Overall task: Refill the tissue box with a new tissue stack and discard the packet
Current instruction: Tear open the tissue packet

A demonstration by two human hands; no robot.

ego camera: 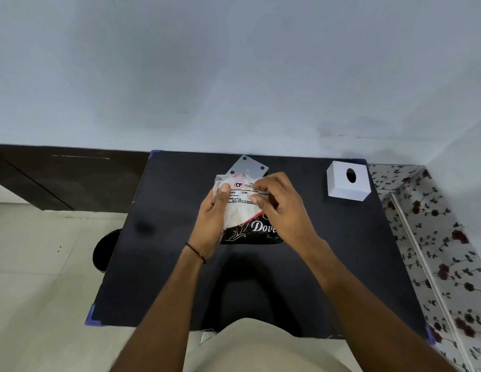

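A clear plastic tissue packet (243, 210) with a black printed lower part sits upright over the middle of the black table (166, 251). My left hand (212, 218) grips its left side, thumb on the top label. My right hand (282, 208) pinches the packet's upper right edge. White tissues show through the plastic. The white tissue box (348, 182), with a dark oval hole on its top face, stands at the table's far right corner, apart from both hands. A flat grey panel (247, 166) with dark corner dots lies just behind the packet.
A pale wall runs behind the table. A dark wooden unit (59, 178) stands at the left. A round black object (106, 249) sits on the tiled floor by the table's left edge. Floral fabric (435, 237) lies to the right.
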